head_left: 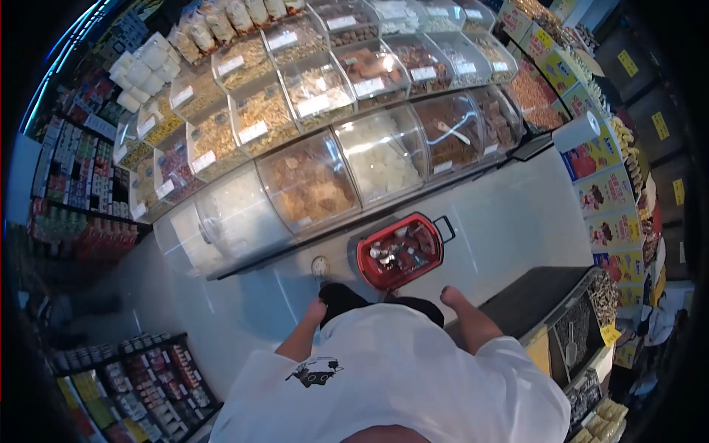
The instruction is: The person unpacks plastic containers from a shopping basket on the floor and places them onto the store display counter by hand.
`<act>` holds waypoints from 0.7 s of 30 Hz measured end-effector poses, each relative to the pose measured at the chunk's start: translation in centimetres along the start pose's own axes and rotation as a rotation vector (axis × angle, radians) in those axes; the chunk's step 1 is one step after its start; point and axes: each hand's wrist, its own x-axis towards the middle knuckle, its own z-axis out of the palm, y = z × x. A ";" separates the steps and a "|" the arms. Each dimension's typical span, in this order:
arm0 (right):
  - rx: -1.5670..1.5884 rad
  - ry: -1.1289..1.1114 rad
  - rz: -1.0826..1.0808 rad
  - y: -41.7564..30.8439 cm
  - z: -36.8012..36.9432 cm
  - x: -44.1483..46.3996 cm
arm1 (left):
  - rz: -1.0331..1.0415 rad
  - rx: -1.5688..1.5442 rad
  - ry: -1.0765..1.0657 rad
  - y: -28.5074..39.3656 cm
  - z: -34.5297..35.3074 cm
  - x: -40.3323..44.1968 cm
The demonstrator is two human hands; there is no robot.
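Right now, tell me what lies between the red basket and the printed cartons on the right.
Only bare, pale floor with streaks of light lies between the red basket and the printed cartons, as the head view shows.

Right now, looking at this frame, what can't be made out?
All in the head view:
- Left hand and right hand: too small and blurred to show finger positions.
- Jumbled items in the red plastic basket: small, overlapping.
- White paper labels on the clear plastic bins: writing too small.
- Dark left-hand aisle: blurred, in shadow, cut off by the lens's black edge.
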 end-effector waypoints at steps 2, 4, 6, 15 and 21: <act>-0.030 0.013 0.135 4.1 -1.4 -1.3 | -0.030 0.058 0.178 4.4 0.2 -4.9; -0.007 0.043 0.218 7.4 -1.5 -0.8 | 0.037 0.065 0.130 2.9 1.3 -5.1; -0.002 0.018 0.247 10.2 -0.4 1.0 | -0.072 -0.117 -0.030 0.0 1.5 -4.2; 0.232 -0.044 0.171 0.0 4.0 -0.8 | -0.336 -0.050 -0.316 -5.3 -0.9 -3.0; 0.323 -0.148 -0.068 -12.2 5.2 -2.9 | -0.107 0.094 -0.420 -0.2 0.9 -0.9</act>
